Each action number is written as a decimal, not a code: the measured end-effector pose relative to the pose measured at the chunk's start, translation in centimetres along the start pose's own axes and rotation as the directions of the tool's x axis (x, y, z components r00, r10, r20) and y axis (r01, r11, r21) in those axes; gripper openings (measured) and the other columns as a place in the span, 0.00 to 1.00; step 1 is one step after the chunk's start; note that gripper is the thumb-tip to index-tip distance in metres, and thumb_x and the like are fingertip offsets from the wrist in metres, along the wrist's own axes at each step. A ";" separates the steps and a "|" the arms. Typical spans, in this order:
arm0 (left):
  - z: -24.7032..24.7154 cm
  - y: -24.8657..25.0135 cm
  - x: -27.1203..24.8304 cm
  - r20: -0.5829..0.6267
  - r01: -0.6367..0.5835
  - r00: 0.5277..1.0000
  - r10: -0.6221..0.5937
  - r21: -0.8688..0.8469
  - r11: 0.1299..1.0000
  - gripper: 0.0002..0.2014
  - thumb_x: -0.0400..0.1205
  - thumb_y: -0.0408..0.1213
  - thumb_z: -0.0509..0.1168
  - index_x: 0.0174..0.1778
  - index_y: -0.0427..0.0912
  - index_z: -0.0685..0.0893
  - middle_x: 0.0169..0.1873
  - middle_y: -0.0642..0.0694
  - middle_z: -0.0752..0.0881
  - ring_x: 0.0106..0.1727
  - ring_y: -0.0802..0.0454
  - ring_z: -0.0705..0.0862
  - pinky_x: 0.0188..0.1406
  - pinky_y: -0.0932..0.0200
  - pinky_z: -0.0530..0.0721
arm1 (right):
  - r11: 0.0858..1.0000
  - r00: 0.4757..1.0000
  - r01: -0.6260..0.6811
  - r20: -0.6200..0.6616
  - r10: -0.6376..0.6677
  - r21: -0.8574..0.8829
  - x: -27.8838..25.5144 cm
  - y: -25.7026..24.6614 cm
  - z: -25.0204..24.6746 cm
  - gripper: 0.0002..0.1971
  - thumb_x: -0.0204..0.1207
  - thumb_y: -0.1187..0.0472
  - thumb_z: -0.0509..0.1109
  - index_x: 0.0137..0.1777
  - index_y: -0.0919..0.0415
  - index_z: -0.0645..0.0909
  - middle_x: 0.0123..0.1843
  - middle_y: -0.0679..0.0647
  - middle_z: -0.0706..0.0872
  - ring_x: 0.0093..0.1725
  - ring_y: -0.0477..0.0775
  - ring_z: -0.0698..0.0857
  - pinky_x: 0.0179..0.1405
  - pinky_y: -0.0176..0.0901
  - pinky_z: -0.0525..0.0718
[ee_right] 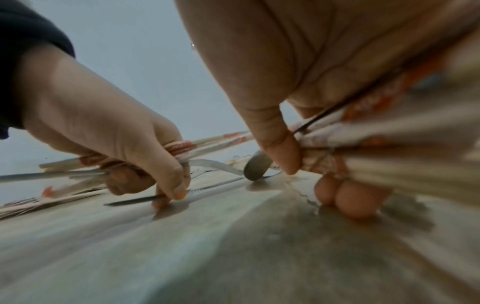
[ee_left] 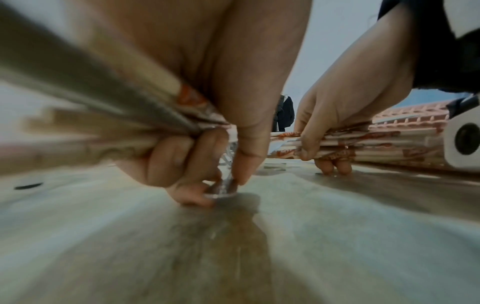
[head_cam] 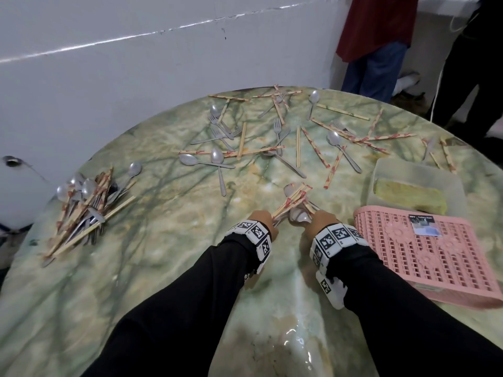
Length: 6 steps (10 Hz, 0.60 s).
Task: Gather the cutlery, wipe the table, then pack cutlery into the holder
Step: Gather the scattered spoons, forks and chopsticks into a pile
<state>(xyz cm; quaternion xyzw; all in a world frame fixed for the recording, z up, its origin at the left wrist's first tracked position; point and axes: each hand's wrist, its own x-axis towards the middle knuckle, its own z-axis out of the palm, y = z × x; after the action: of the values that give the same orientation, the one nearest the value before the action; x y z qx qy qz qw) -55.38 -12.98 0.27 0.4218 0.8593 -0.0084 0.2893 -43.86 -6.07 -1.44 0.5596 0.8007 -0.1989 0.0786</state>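
Observation:
Both hands meet low over the green marble table [head_cam: 168, 281]. My left hand [head_cam: 268, 217] grips a bundle of paper-wrapped chopsticks and metal handles [ee_left: 109, 115], and its thumb and fingertips [ee_left: 221, 185] also pinch a metal piece against the tabletop. My right hand [head_cam: 319, 221] holds another bunch of wrapped chopsticks [ee_right: 376, 156], with a spoon [ee_right: 257, 166] by its thumb. A gathered pile of cutlery [head_cam: 87, 208] lies at the left. Loose spoons, forks and chopsticks [head_cam: 275, 140] are scattered over the far half. The pink slotted holder [head_cam: 424, 257] lies at the right.
A translucent tray [head_cam: 386, 170] with a yellow-green sponge [head_cam: 411, 197] sits behind the pink holder. A white wall runs along the far left. Two people [head_cam: 381, 50] stand beyond the table's far right edge.

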 end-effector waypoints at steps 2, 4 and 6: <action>-0.9 -1.1 -1.9 0.002 0.018 1.000 -0.018 -0.064 0.998 0.17 0.79 0.42 0.67 0.57 0.33 0.81 0.48 0.39 0.85 0.44 0.43 0.82 0.42 0.57 0.79 | 0.996 1.000 0.014 0.000 -0.014 0.089 0.7 -0.2 -0.1 0.16 0.78 0.55 0.66 0.56 0.68 0.79 0.55 0.60 0.86 0.56 0.62 0.86 0.54 0.51 0.82; -3.8 -2.4 -4.6 -0.107 0.022 0.993 -0.043 -0.183 0.983 0.16 0.82 0.46 0.60 0.41 0.35 0.79 0.51 0.35 0.83 0.45 0.41 0.80 0.36 0.58 0.73 | 0.986 0.999 -0.024 0.030 0.019 0.166 0.4 -0.3 -1.6 0.04 0.79 0.65 0.64 0.43 0.62 0.78 0.39 0.58 0.78 0.55 0.52 0.79 0.40 0.39 0.70; -6.6 -5.4 -7.0 -0.102 -0.018 0.994 -0.028 -0.428 0.904 0.11 0.83 0.35 0.56 0.45 0.32 0.79 0.40 0.36 0.89 0.37 0.43 0.85 0.31 0.60 0.78 | 0.938 0.996 -0.065 -0.031 0.080 0.340 -0.8 -1.1 -3.5 0.07 0.79 0.65 0.63 0.43 0.69 0.77 0.36 0.61 0.82 0.47 0.64 0.85 0.40 0.44 0.72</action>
<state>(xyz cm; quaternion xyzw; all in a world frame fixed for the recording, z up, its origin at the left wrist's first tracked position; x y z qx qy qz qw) -59.20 -19.82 8.07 0.3458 0.8551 0.2021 0.3292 -44.19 -5.67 2.30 0.5983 0.7349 -0.3181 -0.0293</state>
